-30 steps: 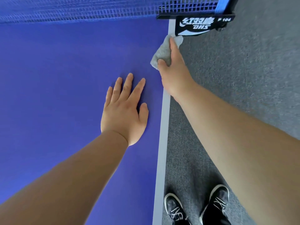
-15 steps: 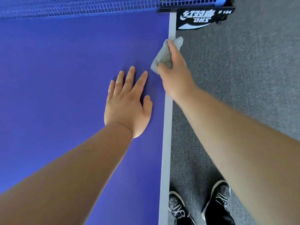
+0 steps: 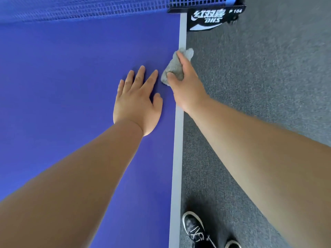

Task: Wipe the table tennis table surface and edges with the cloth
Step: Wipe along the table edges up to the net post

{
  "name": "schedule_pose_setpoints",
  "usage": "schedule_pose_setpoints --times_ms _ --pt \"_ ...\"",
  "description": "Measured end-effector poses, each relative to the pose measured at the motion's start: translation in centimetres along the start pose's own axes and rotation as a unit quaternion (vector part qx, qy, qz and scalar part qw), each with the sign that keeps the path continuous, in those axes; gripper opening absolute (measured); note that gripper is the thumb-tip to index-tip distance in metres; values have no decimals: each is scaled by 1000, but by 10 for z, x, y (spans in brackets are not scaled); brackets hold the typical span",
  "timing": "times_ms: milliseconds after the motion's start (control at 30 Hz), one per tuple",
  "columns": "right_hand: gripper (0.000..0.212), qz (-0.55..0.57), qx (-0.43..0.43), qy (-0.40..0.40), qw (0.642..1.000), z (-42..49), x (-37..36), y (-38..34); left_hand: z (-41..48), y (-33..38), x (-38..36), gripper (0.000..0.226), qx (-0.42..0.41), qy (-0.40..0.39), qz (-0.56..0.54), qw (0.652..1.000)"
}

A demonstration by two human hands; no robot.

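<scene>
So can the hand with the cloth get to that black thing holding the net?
Probably yes. The right hand grips the cloth on the white edge line, and the strip from there up to the black net clamp is bare. The left hand lies flat to one side.

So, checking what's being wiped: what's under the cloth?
The cloth, gripped by the right hand, lies over the blue table top and its white edge line. The surface beneath it is covered, so any dirt there can't be seen.
</scene>
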State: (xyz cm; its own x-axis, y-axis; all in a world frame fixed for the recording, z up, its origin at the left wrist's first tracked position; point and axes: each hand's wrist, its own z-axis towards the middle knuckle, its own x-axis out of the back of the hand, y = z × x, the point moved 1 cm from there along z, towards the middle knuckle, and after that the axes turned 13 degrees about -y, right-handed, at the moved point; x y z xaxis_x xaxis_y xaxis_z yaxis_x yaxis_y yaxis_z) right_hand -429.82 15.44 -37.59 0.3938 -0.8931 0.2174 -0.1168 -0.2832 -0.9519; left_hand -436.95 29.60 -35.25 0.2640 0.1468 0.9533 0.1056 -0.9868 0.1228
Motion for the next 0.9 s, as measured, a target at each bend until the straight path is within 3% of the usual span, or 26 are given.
schedule_pose_setpoints --times_ms 233,333,467,600,900 --pt "67 34 9 -9 999 -130 -45 24 -19 8 -2 56 47 20 -40 998" --pt "69 36 -4 -71 997 -177 -51 29 -63 18 -17 61 47 -5 -40 998" --pt "70 27 -23 -118 992 -132 -27 18 -104 27 -34 66 75 -15 -27 997" --pt "68 31 -17 -80 996 -75 -13 7 -94 27 -33 64 83 -5 -10 996" --pt "66 88 19 -97 991 -163 -43 34 -97 29 -33 63 83 -3 -27 996"
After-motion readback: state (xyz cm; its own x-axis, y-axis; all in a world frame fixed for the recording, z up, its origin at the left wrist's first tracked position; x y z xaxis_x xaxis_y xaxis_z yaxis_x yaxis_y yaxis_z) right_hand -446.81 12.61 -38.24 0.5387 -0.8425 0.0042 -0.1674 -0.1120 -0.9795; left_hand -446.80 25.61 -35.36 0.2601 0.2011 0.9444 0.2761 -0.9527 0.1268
